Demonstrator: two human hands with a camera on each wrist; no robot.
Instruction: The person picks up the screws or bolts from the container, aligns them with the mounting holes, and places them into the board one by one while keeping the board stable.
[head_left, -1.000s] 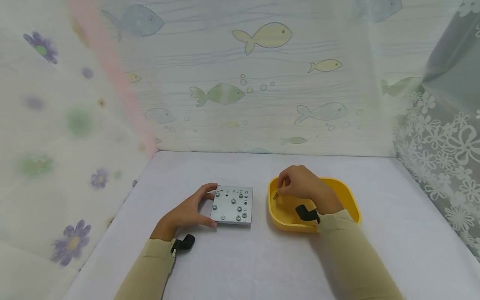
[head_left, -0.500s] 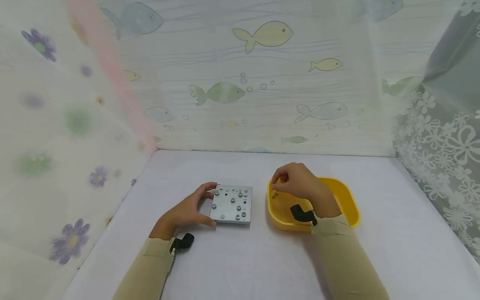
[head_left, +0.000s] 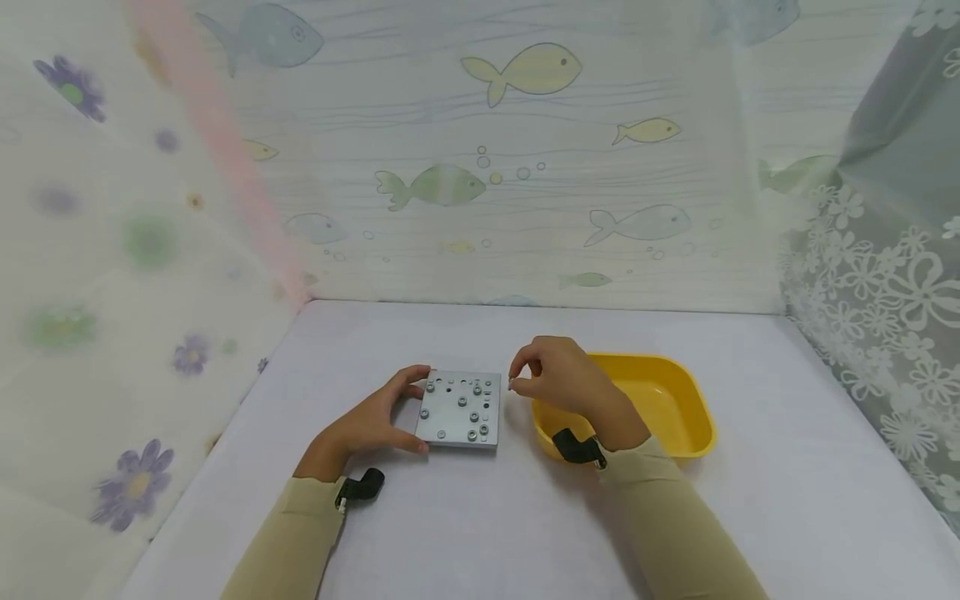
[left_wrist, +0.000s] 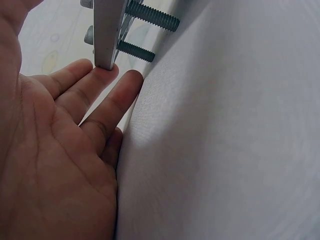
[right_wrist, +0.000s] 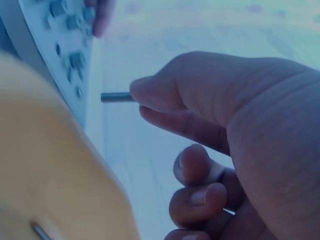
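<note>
A square silver metal plate (head_left: 459, 410) sits left of the yellow tray, with several socket-head screws in its holes. My left hand (head_left: 369, 421) holds it by its left side, thumb at the near corner and fingers at the far one. Threaded screw ends (left_wrist: 152, 16) stick out from its underside in the left wrist view. Thumb and index finger of my right hand (head_left: 562, 379) pinch a screw (right_wrist: 117, 97), its threaded end pointing out and its head hidden. That hand is over the tray's left rim, fingertips just right of the plate. Its other fingers are curled.
The yellow tray (head_left: 697, 417) stands on the white tablecloth (head_left: 465, 533) under the right forearm. Another screw (right_wrist: 41, 231) lies in it in the right wrist view. A fish-print curtain (head_left: 420, 250) closes off the back, with patterned sheets on both sides.
My right hand has lifted a screw out of the tray and moved left with it toward the plate. The left hand and plate stay in place.
</note>
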